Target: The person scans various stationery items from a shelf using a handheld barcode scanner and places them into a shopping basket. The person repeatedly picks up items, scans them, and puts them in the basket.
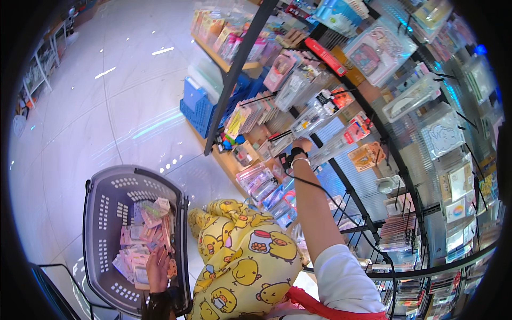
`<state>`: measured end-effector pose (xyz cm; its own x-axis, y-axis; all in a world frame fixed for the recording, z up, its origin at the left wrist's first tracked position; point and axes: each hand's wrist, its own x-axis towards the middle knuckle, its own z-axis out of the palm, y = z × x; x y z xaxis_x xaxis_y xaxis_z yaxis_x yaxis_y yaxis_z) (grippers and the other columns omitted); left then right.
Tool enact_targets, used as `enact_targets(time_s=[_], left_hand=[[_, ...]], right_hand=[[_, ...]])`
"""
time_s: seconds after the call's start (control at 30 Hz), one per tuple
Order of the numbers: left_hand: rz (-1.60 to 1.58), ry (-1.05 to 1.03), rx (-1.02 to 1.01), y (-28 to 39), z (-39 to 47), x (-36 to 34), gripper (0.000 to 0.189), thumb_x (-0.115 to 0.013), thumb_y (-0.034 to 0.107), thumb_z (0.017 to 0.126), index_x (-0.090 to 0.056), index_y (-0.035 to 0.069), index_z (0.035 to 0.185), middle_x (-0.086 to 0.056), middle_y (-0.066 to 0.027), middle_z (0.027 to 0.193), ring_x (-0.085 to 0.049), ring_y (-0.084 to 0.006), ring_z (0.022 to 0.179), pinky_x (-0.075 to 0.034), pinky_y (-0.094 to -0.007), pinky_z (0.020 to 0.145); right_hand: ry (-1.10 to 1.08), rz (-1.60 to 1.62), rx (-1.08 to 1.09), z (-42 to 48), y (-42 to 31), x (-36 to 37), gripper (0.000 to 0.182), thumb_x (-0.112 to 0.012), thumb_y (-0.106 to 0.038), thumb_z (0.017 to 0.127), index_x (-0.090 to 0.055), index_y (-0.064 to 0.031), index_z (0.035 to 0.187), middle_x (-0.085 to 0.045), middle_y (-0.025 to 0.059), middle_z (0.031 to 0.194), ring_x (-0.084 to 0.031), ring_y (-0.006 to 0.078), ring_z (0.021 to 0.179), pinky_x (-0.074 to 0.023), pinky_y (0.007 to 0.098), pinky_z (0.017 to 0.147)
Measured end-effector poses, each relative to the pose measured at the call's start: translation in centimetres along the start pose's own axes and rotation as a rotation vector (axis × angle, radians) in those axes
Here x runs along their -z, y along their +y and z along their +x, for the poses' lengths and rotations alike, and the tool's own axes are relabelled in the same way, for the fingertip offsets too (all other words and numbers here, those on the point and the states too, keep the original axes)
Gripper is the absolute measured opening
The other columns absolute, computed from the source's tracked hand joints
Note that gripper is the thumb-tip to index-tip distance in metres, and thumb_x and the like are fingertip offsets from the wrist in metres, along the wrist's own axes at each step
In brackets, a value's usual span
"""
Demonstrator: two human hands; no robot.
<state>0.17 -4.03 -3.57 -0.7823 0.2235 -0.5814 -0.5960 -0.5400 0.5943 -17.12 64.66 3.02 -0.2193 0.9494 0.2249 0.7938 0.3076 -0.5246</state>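
Observation:
My right hand (303, 145) reaches into a display rack, its fingers curled and partly hidden behind the wrist. It is beside small clear packages (281, 145) hanging on a black hook; whether it grips one cannot be seen. A black strap device (286, 161) with a cable and a pale bangle (300, 161) circle that wrist. My left hand (158, 269) is inside a grey plastic shopping basket (100, 224), fingers loosely apart over pink packaged goods (134, 236). No item shows clearly in its grasp. A brown bear-shaped item (172, 268) lies beside it.
A dark metal post (240, 60) rises at the rack's left end, near a blue plastic crate (204, 114). Hanging packages (444, 134) fill the right side on protruding hooks. Yellow patterned clothing (244, 264) covers my legs. Glossy tiled floor (100, 100) lies to the left.

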Motion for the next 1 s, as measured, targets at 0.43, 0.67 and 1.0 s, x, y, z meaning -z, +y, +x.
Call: enact_targets(time_s=[0.43, 0.67, 1.0], left_hand=[[0.085, -0.039, 0.018, 0.8, -0.9, -0.6, 0.041, -0.043, 0.027, 0.095, -0.043, 0.002, 0.128, -0.049, -0.0118, 0.129, -0.051, -0.0223, 0.113, -0.04, -0.0346, 0.095], [0.08, -0.076, -0.005, 0.7, -0.7, -1.0, 0.042, -0.044, 0.029, 0.095, -0.044, 0.0, 0.125, -0.051, -0.0124, 0.124, -0.052, -0.0241, 0.112, -0.042, -0.035, 0.093], [0.05, -0.086, 0.01, 0.8, -0.7, -0.4, 0.041, -0.044, 0.025, 0.094, -0.044, 0.0, 0.126, -0.05, -0.0131, 0.126, -0.052, -0.026, 0.112, -0.042, -0.0363, 0.094]], right_hand=[[-0.023, 0.219, 0.197, 0.1, 0.4, -2.7, 0.045, -0.077, -0.033, 0.064, -0.065, -0.0049, 0.096, -0.066, 0.0156, 0.095, -0.063, 0.0333, 0.091, -0.0506, 0.0391, 0.077], [-0.189, 0.085, 0.265, -2.6, 0.0, -1.8, 0.043, -0.072, -0.035, 0.07, -0.064, -0.0081, 0.101, -0.066, 0.0118, 0.097, -0.063, 0.0321, 0.089, -0.0503, 0.0398, 0.076], [-0.641, 1.207, -0.216, -9.9, -0.6, -7.6, 0.013, -0.065, -0.006, 0.079, -0.06, -0.0005, 0.09, -0.063, 0.0075, 0.08, -0.062, 0.0194, 0.069, -0.0536, 0.0313, 0.058]])
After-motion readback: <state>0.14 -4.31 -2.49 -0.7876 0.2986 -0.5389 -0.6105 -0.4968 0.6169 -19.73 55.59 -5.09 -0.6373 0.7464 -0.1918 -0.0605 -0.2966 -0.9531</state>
